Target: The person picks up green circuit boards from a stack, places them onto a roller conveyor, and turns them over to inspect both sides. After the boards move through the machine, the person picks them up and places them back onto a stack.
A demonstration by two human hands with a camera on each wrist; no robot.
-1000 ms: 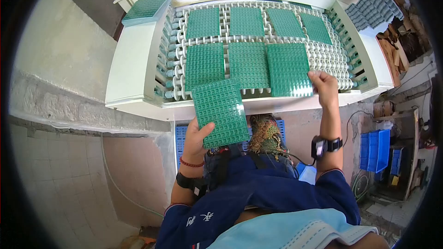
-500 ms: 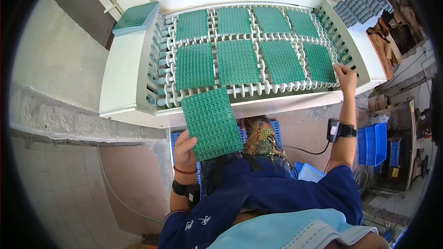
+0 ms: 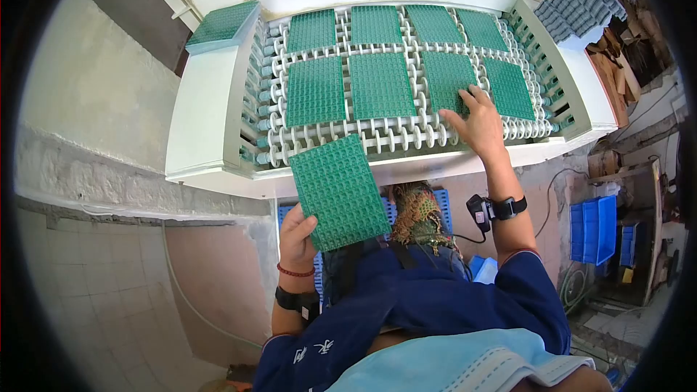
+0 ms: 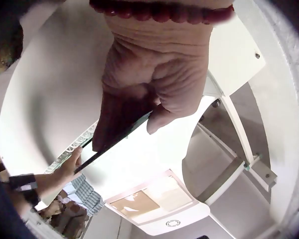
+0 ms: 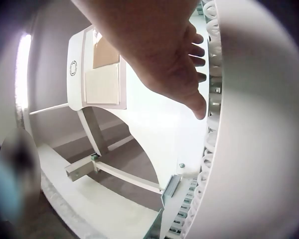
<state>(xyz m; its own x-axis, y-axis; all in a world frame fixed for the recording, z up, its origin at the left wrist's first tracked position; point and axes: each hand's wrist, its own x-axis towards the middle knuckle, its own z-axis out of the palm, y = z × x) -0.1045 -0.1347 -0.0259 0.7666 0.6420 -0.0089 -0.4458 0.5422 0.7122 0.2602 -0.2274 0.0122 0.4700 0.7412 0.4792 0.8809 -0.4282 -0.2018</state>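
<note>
My left hand [image 3: 296,236] grips a green gridded sheet [image 3: 340,192] by its lower left edge, tilted in front of the white machine. Seen edge-on in the left wrist view, the green sheet [image 4: 134,124] is thin, with the thumb on one side and fingers on the other. My right hand [image 3: 481,125] has its fingers spread over the third green sheet [image 3: 444,76] of the front row, fingertips right at its lower right part. Beside it lies the rightmost front sheet [image 3: 510,91]. In the right wrist view the right hand [image 5: 174,69] reaches over the rollers.
Two rows of green sheets lie on the white roller bed [image 3: 377,138] between side walls. A stack of green sheets [image 3: 223,25] rests on the left ledge, and grey moulded trays [image 3: 581,7] are stacked at the right. Blue crates [image 3: 592,229] stand lower right.
My right hand set a green sheet down at the front row's right end, let go and moved left over the third sheet. The rows moved slightly back. My left hand still holds its sheet.
</note>
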